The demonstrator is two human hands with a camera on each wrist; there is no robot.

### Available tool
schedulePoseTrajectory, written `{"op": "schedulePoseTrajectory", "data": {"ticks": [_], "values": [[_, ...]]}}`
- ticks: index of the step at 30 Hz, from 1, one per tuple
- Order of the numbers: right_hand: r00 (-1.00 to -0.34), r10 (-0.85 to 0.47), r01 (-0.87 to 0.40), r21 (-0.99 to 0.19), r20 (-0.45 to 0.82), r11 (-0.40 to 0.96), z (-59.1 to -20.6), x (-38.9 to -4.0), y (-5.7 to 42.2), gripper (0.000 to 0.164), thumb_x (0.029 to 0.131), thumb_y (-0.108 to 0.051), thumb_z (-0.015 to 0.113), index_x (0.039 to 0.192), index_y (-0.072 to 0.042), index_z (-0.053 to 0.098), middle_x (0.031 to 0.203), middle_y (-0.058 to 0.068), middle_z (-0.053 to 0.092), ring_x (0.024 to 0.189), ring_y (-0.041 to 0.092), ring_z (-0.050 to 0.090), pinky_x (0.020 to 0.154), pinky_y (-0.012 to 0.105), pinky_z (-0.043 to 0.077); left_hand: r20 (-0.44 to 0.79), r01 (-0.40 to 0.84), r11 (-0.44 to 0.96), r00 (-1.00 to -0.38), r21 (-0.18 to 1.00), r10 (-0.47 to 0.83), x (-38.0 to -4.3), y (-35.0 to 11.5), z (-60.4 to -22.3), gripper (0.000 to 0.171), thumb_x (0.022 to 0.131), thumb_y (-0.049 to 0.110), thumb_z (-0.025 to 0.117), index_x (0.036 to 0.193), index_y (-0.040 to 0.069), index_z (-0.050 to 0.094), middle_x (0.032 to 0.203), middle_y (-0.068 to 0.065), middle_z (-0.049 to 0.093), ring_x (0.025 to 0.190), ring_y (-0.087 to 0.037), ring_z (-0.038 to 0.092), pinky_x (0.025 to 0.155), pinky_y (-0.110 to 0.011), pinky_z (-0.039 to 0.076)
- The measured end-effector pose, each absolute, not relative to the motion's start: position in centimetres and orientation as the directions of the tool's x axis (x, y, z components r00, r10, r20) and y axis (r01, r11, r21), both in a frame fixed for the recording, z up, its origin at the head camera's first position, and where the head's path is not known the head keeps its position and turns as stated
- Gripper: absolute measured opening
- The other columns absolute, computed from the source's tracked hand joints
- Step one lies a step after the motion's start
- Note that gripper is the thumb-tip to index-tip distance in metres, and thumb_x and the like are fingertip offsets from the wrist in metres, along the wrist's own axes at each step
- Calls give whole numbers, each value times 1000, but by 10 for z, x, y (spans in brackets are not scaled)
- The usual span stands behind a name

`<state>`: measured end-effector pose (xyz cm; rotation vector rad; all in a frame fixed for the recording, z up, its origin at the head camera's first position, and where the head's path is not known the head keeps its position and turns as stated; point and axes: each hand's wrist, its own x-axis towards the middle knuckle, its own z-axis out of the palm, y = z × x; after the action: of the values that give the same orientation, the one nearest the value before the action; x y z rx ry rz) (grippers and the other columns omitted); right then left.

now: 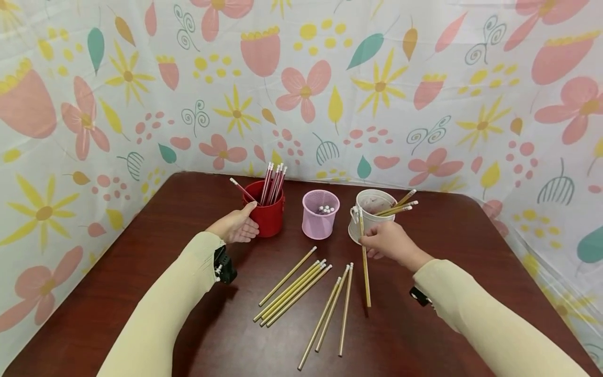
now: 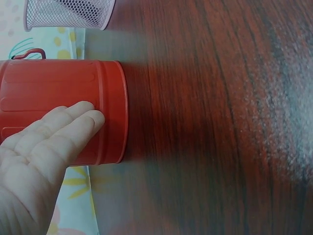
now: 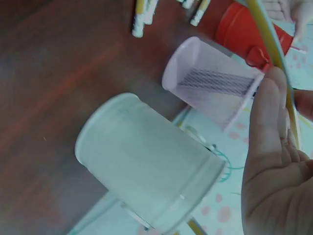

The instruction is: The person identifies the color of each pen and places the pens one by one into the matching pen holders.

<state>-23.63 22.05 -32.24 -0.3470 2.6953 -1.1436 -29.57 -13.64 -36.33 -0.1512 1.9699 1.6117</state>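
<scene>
My right hand (image 1: 387,242) pinches a yellow pencil (image 1: 365,272) between thumb and fingers, in front of the white bucket (image 1: 355,233). The pencil's white eraser end points up, level with the bucket's handle. Several yellow pencils lean inside that bucket. My left hand (image 1: 235,225) is against the side of the red bucket (image 1: 270,222), its fingers straight along the wall in the left wrist view. Its thumb lies near the rim, by a pink pencil (image 1: 242,188) that leans left. Whether the thumb touches that pencil I cannot tell. Several more pink pencils (image 1: 273,183) stand inside.
Between the buckets stands a pink mesh cup (image 1: 316,225) with white-tipped items low inside. Several yellow pencils (image 1: 294,293) lie in a group on the dark wooden table (image 1: 212,335), and 3 more pencils (image 1: 328,314) lie to their right. A flower-patterned sheet (image 1: 301,141) hangs behind.
</scene>
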Motion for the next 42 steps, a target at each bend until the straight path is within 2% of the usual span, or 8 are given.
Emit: {"op": "schedulePoseTrajectory", "data": {"ticks": [13,17,25,29,32,34,38,42], "values": [[-965,-260,-172,-703,-19,690,-285,-239,226,16,86,-8,61,80,5,66,62,3,65,59,6,62,61,31,57,-511,-442,278,-817,853,268,-298,-134,-365,79,102,49,20,137,-21,29,142,-36,35,132,-45,36,108,-47,30],[-967,-249,-223,-682,61,696,-273,-239,227,16,87,-10,62,84,5,68,66,4,68,61,4,62,60,23,54,-506,-438,276,-819,856,270,-298,-133,-365,80,102,50,19,137,-21,29,142,-36,35,133,-45,35,109,-47,30],[-961,-191,-273,-781,199,562,-263,-238,235,20,88,-9,66,92,11,65,88,10,72,69,-1,64,63,17,51,-503,-433,278,-817,858,281,-297,-131,-366,80,102,50,19,137,-22,30,141,-36,35,132,-45,35,109,-48,30],[-956,-153,-292,-817,249,496,-260,-239,241,24,88,-8,64,101,12,64,75,-6,71,70,-3,64,64,14,49,-495,-422,280,-817,863,296,-297,-132,-366,80,102,50,20,137,-22,29,141,-36,35,132,-45,35,108,-47,30],[-953,-139,-303,-890,271,341,-259,-243,243,16,88,-2,62,99,9,62,71,-13,69,68,0,65,65,16,52,-493,-416,290,-820,862,291,-295,-137,-366,80,102,49,19,137,-22,28,142,-37,34,132,-46,35,108,-48,30],[-951,-128,-299,-940,280,167,-259,-247,244,8,88,4,60,96,3,63,72,-8,70,68,4,67,66,19,54,-493,-413,298,-821,861,286,-293,-141,-365,79,103,48,17,137,-22,27,142,-37,33,132,-47,34,108,-48,30],[-951,-82,-284,-946,299,-156,-257,-254,256,18,87,11,59,88,-6,67,76,3,71,71,11,70,66,22,55,-491,-410,297,-822,862,289,-292,-142,-364,79,103,48,17,137,-22,28,142,-37,33,132,-46,35,108,-48,30],[-953,-57,-263,-907,297,-329,-249,-257,273,15,88,11,58,89,-1,68,82,9,72,77,15,71,70,25,55,-487,-409,290,-824,865,290,-294,-138,-362,79,102,49,19,137,-21,29,142,-36,35,131,-46,36,108,-47,31]]}}
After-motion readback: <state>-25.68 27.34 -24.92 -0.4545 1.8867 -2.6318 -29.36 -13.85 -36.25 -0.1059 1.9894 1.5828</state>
